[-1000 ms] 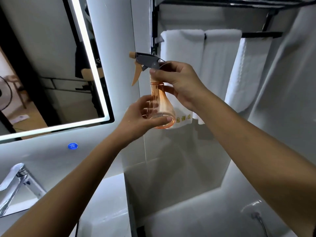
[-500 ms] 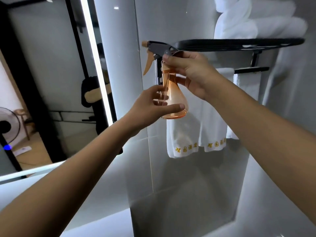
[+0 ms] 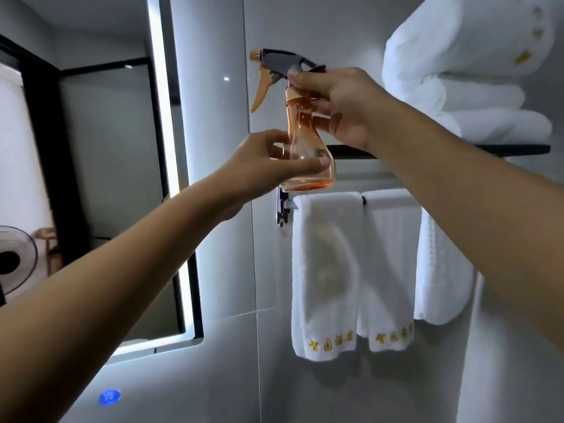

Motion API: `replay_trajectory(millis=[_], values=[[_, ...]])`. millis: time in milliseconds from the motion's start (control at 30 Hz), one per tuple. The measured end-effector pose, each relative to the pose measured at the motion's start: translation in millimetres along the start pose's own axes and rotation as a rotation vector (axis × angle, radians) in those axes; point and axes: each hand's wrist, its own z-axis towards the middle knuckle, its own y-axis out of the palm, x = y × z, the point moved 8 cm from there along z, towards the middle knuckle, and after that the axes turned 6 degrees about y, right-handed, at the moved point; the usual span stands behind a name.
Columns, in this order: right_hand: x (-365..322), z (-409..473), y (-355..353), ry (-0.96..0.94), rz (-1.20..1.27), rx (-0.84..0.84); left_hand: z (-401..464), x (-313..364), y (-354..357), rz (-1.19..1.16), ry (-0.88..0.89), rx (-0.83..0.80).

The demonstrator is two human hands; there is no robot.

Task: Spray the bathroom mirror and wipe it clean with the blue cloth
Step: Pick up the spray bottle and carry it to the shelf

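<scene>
hands (image 3: 305,129) gripping spray bottle (image 3: 305,154), mirror (image 3: 100,184) left

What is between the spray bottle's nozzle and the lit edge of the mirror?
In the head view, only bare grey wall tile lies between the spray bottle nozzle and the mirror with its lit edge. Nothing hangs or stands there.

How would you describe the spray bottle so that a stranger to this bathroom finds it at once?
Start at the lit mirror on the left wall, then look right to the white towels on the black rail. Just above them, both hands hold a transparent orange, pear-shaped spray bottle; its grey head and orange trigger set it apart.
</scene>
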Motion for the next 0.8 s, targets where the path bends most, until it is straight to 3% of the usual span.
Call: replay_trajectory(millis=[433, 800], values=[[-19.1, 96.5, -22.2, 0.019, 0.062, -0.028, 110.4, 1.8, -23.4, 0.171, -0.019, 0.036], [30.1, 180.5, -37.1, 0.150, 0.126, -0.171, 175.7, -50.4, -8.5, 0.215, -0.073, 0.025]])
